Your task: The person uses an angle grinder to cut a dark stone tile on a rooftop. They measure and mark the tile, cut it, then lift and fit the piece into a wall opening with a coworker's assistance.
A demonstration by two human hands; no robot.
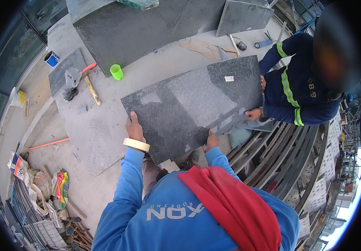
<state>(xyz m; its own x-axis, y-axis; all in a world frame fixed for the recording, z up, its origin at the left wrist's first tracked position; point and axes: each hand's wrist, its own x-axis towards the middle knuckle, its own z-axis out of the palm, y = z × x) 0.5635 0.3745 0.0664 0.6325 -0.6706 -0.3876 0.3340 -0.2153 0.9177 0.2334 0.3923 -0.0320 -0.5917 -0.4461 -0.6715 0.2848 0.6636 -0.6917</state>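
Scene: We look down from our head at a concrete floor [101,129] on a high building site, with metal scaffolding [289,159] off to our right.
Slab: A dark grey speckled stone slab [197,104] is lifted off the floor and held roughly flat in front of us, between us and a co-worker.
Left hand: Our left hand [135,129] grasps the slab's near left edge, thumb on top, a roll of tape [136,144] worn round the wrist.
Right hand: Our right hand [211,140] closes on the near edge further right.
Co-worker: A person in a navy jacket with reflective stripes [297,88] holds the far right end, one hand [253,113] under the corner, the other at the side edge.
Progress: We judge the slab is raised and carried by both of us; it is not yet set down anywhere.
Around: On the floor beyond lie a larger dark slab [147,29], a green cup [116,72], a hammer [91,88], a small blue tin [51,59] and a white bucket [18,98].
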